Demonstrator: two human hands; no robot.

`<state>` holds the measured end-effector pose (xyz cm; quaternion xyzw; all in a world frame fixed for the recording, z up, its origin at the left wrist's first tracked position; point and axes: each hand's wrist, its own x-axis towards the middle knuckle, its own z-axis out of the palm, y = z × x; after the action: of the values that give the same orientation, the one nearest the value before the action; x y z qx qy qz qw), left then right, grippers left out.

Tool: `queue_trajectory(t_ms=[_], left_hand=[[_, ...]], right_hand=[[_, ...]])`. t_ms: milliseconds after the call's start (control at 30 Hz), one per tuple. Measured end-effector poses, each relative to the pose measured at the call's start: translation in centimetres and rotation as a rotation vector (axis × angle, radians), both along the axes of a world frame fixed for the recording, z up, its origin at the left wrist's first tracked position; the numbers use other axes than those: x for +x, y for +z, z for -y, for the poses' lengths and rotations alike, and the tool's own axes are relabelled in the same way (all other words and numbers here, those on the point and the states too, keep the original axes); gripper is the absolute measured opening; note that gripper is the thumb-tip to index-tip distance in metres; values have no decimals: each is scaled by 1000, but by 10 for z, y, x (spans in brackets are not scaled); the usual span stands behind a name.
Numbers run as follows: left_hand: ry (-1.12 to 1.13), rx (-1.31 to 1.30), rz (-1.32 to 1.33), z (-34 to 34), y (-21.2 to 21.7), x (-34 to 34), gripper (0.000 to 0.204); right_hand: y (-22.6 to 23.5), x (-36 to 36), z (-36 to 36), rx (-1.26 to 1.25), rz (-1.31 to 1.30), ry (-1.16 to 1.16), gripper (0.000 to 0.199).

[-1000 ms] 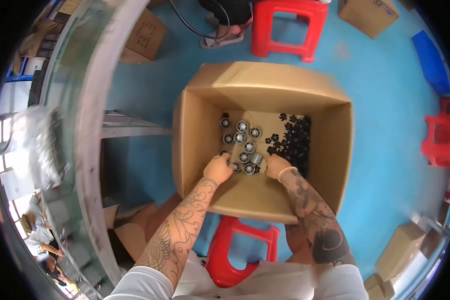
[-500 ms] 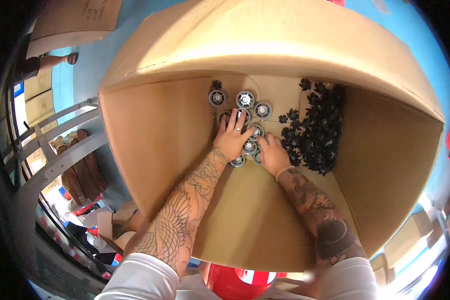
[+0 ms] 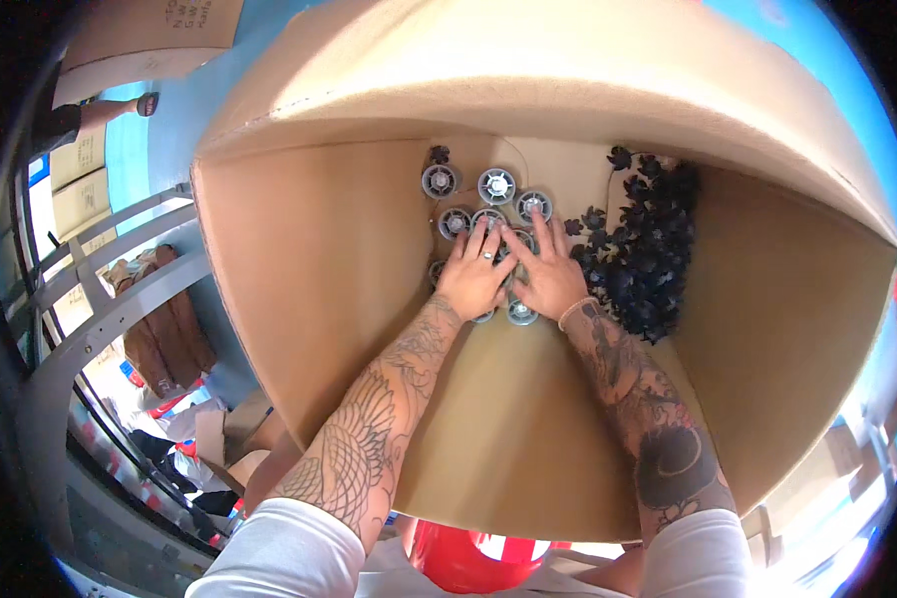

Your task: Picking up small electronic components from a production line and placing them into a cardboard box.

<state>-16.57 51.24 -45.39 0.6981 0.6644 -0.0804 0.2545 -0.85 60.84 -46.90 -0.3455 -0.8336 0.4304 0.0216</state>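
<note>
Both tattooed forearms reach deep into a large open brown cardboard box [image 3: 299, 299], and the hands lie side by side on its floor. The left hand [image 3: 476, 279], with a ring on one finger, lies palm down with fingers spread flat over a cluster of small round grey plastic wheels with pale hubs [image 3: 496, 186]; it presses on them rather than closing around any. The right hand [image 3: 548, 281] lies just beside it, thumbs nearly touching, also flat and splayed on the same cluster, gripping nothing that I can make out, though whatever is under the palms is hidden. More of the grey wheels sit just beyond the fingertips toward the far wall, and one peeks out below the heel of the right hand. To the outer side of the right hand, close to its wrist, lies a heap of small black star-shaped plastic pieces [image 3: 643, 259]. Beneath the elbows, outside the box, a red plastic stool [image 3: 468, 558] shows.
</note>
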Motion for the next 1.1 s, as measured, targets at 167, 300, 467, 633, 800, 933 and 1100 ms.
queue_trajectory(t_ms=[167,300,467,633,800,933,1100], left_hand=[[-24,311,-93,2,-15,-2,52],[144,142,-43,-10,-12,-7,56],[132,150,-127,-9,-11,-11,61],[156,174,-64,-2,-20,-23,61],[171,228,16,-4,-21,-27,56],[179,248,43,-1,-26,-26,53],[244,262,70,4,-32,-20,61]], right_hand=[[-16,-15,-13,174,182,82,80],[-29,-16,-19,198,158,57,66],[-25,-21,-18,245,126,81,59],[-22,-22,-23,126,111,22,59],[-14,-11,-27,107,90,27,59],[-13,-8,-26,97,156,42,60],[-11,-22,-15,156,163,13,65]])
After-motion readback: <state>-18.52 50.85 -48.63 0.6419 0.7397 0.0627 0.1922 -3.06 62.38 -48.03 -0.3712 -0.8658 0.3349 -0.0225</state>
